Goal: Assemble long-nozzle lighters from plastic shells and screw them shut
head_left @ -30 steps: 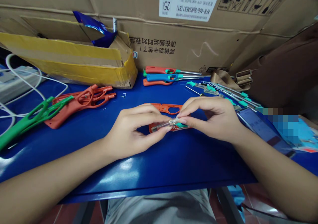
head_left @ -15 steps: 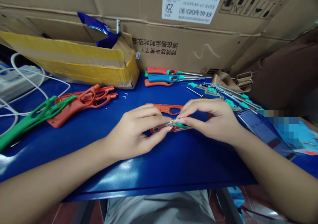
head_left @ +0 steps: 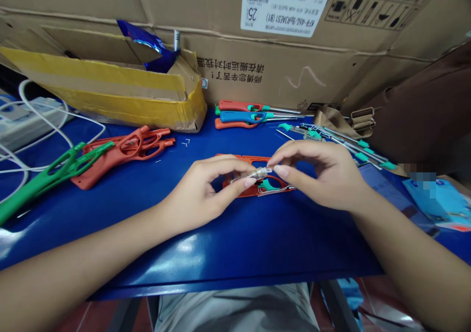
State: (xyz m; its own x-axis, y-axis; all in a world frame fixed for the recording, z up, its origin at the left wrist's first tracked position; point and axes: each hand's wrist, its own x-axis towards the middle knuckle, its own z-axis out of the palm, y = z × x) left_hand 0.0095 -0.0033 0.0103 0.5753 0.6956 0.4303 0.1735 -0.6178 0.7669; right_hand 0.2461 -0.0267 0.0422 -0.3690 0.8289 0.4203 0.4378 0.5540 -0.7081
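View: head, the only one.
Left hand: left hand [head_left: 200, 194] presses thumb against fingertips on the near-left end of the small clear plastic tube with metal tip [head_left: 253, 175], clamped on it.
Right hand: right hand [head_left: 324, 179] nips the metal-tip end of the same tube between thumb and forefinger, the other fingers arched above.
Tube place: lifted a little over the table centre, between both hands, tilted, tip to the right.
Under it: flat orange plastic lighter shell half [head_left: 243, 158] lies on the glossy blue table [head_left: 235, 243], with a teal plastic trigger piece [head_left: 270, 185] and thin wire in it. Cannot tell if the tube touches the shell.
Left: heap of orange shell halves [head_left: 125, 149], green shell halves [head_left: 55, 171], white cables [head_left: 40, 125], yellow-taped cardboard box [head_left: 110, 96].
Far: finished long-nosed lighters, orange and blue [head_left: 243, 113], against a large brown carton [head_left: 294, 62].
Right: row of metal rods with teal fittings [head_left: 346, 143].
Risk: the tube is thin, slick and held by fingertips only. An uneven squeeze could pop it out and send it rolling toward the near edge.
Risk: a knuckle bump could shift the shell and unseat the trigger piece and wire.
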